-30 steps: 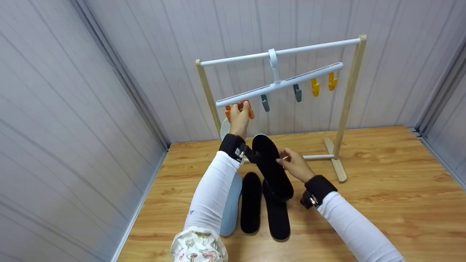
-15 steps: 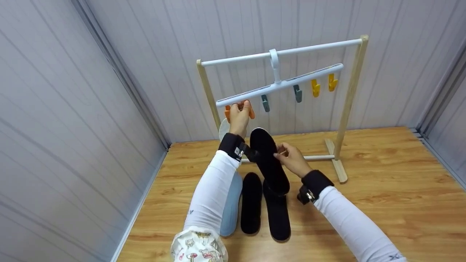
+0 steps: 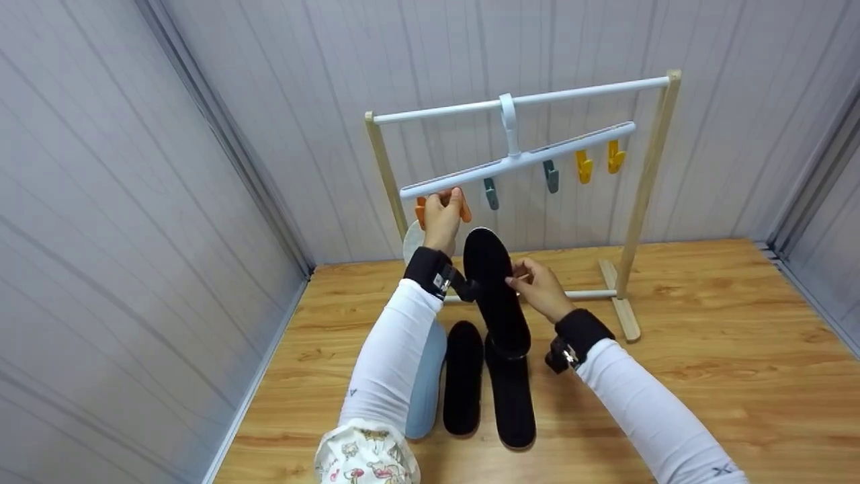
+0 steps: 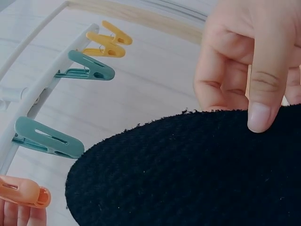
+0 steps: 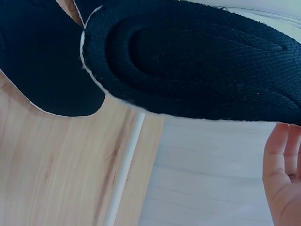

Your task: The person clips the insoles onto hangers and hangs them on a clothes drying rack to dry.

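Note:
A white clip hanger (image 3: 470, 176) hangs from the rack's bar. At its left end my left hand (image 3: 442, 220) grips an orange clothespin (image 3: 465, 207); another orange clothespin (image 3: 420, 211) is just left of the fingers. My right hand (image 3: 543, 290) pinches a black insole (image 3: 497, 289) by its right edge, the thumb (image 4: 260, 115) on its dark face in the left wrist view. The insole is raised and tilted, its upper end below the left hand. Its heel end (image 5: 141, 52) shows a pale rim in the right wrist view.
Teal clothespins (image 3: 491, 193) and yellow clothespins (image 3: 584, 167) hang further right. A pale insole (image 3: 412, 243) hangs behind my left wrist. On the wood-grain surface (image 3: 705, 376) lie a light blue insole (image 3: 425, 396) and two black insoles (image 3: 462, 383). The rack's wooden post (image 3: 648, 188) stands right.
My right hand has raised the black insole slightly, up toward the hanger, and it stands a bit more upright. My left hand stays at the orange clothespin.

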`<state>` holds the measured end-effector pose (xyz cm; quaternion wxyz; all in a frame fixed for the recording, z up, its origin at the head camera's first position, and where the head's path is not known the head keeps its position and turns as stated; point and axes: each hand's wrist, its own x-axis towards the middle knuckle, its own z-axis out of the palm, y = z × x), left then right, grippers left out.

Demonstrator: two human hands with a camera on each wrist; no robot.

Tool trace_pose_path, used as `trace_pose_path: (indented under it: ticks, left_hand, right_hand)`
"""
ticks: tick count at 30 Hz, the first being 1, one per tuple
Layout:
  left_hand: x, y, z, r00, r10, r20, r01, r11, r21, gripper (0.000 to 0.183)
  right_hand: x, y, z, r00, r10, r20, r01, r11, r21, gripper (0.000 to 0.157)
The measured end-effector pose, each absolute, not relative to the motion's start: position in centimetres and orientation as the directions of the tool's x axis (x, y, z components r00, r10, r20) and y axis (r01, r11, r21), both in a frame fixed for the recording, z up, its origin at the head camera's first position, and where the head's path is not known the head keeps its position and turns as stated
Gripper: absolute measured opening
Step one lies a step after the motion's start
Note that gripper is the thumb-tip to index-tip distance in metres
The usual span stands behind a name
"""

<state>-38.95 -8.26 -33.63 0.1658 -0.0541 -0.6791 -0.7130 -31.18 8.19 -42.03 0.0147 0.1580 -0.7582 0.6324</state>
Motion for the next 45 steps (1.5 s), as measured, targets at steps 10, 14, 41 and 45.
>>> trace_pose_path:
  ticks: [10, 14, 41, 45]
  left_hand:
    - [-37.8, -8.3, -32.3, -0.945, -0.1, 0.31, 0.315, -0.04, 0.948, 0.031]
    - [-36.9, -8.2, -31.4, -0.947, -0.087, 0.308, 0.312, -0.031, 0.95, 0.031]
    - [-38.9, -8.2, -33.3, -0.937, -0.123, 0.326, 0.333, -0.038, 0.942, 0.033]
    - [-38.7, -8.4, -33.3, -0.942, -0.129, 0.309, 0.315, -0.026, 0.949, 0.033]
  right_hand:
    - [-31.2, 8.2, -41.2, -0.946, -0.225, 0.231, -0.273, 0.178, -0.945, 0.02]
    - [-31.5, 8.1, -41.4, -0.944, -0.223, 0.242, -0.284, 0.18, -0.942, 0.02]
    - [-33.9, 7.4, -44.2, -0.95, -0.173, 0.259, -0.285, 0.152, -0.946, 0.018]
    - [-34.0, 7.2, -44.2, -0.951, -0.171, 0.259, -0.283, 0.136, -0.949, 0.017]
